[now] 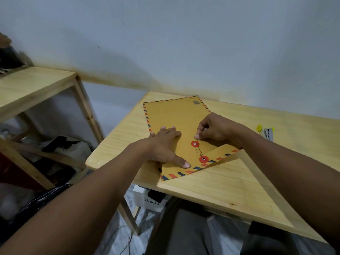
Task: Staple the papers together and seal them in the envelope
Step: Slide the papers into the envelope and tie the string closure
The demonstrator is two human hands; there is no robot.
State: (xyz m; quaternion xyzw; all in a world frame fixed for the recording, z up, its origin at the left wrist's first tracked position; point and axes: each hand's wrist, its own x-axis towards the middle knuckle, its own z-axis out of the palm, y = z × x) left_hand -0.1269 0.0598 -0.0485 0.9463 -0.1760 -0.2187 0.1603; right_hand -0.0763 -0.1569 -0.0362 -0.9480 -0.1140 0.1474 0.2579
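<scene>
**A:** Mustard-brown paper envelope with a red-and-blue striped border lay flat on the light wooden worktop, toward its far left part. One far corner sat close to the wall-side edge.

**B:** Flap?

**A:** Folded down over the body. There were two round red discs with metal eyelets: the upper disc on the body, the lower disc on the flap. A thin dark string ran between them.

**B:** Hands?

**A:** The left hand was flat, fingers straight and spread, pressing on the envelope's left side. Its thumb reached out onto the flap, tip near the lower disc. The right hand had its fingers curled, thumb and forefinger pinching the string just above the upper disc. Both forearms were bare.

**B:** Was the string wound round the upper disc?

**A:** Could not tell, it was too thin there.

**B:** Anything else on the worktop?

**A:** A small yellow-and-white item near the far right edge, well apart from the envelope. It was too blurred to identify.

**B:** Surroundings?

**A:** A pale wooden shelf unit stood to the left, with dark objects on its lower shelf. A white box with handwritten marks sat on the floor under the worktop. A grey-white wall was behind.
</scene>
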